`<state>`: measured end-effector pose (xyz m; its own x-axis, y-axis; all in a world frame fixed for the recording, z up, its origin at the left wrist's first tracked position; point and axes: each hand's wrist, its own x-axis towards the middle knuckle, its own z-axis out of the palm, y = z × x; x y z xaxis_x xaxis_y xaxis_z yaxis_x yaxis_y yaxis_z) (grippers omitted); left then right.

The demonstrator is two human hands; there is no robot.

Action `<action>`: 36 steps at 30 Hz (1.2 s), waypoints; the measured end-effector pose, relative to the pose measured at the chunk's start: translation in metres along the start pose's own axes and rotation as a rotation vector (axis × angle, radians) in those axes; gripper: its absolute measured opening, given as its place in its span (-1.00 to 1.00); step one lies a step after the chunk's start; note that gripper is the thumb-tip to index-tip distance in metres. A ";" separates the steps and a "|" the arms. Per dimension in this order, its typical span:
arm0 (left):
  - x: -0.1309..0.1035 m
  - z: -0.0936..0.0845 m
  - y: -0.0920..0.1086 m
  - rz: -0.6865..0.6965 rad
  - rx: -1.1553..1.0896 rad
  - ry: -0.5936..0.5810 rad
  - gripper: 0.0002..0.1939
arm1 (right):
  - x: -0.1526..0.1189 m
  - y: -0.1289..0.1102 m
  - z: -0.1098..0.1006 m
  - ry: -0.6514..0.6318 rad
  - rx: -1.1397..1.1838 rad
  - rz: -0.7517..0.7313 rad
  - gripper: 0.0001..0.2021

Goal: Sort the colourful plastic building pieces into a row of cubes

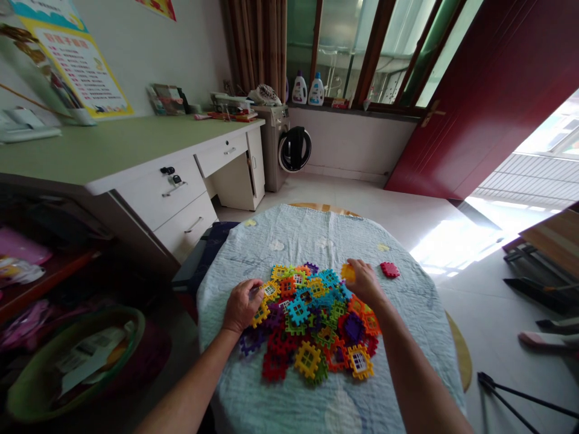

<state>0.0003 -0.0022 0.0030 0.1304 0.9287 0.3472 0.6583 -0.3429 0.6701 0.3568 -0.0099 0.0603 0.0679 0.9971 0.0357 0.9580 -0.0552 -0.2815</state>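
A heap of colourful plastic interlocking building tiles (298, 310) lies on the cloth-covered round table (402, 374). Many tiles have toothed edges and window-like openings. My right hand (366, 282) is closed on a yellow building tile (348, 272), held by its edge at the far right side of the heap. At the heap's left edge is my left hand (243, 305), its fingers loosely curled with a gap by the thumb. It is nearest to a yellow window tile (270, 291), and no held piece shows in it. Apart from the heap, a red tile (389, 270) lies on the right.
A green-topped desk (149, 144) with white drawers runs along the left wall. Beyond it stands a washing machine (271, 144) with its door open. A basket (136, 337) sits low on the left. Black tripod-like legs (520, 392) stand on the floor at right.
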 end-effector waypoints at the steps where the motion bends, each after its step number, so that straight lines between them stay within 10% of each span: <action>1: 0.000 0.000 0.000 0.003 -0.002 -0.003 -0.74 | 0.005 0.015 -0.002 -0.006 -0.042 0.046 -0.44; 9: 0.000 0.001 -0.002 0.016 0.001 0.020 -0.73 | 0.022 0.077 0.006 -0.163 -0.160 0.071 -0.53; 36: 0.000 0.000 -0.005 0.012 0.016 -0.003 -0.70 | 0.048 0.106 -0.014 -0.178 -0.251 0.093 -0.43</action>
<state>-0.0033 -0.0003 -0.0002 0.1406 0.9252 0.3526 0.6686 -0.3514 0.6554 0.4651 0.0314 0.0458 0.1300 0.9795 -0.1537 0.9903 -0.1361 -0.0294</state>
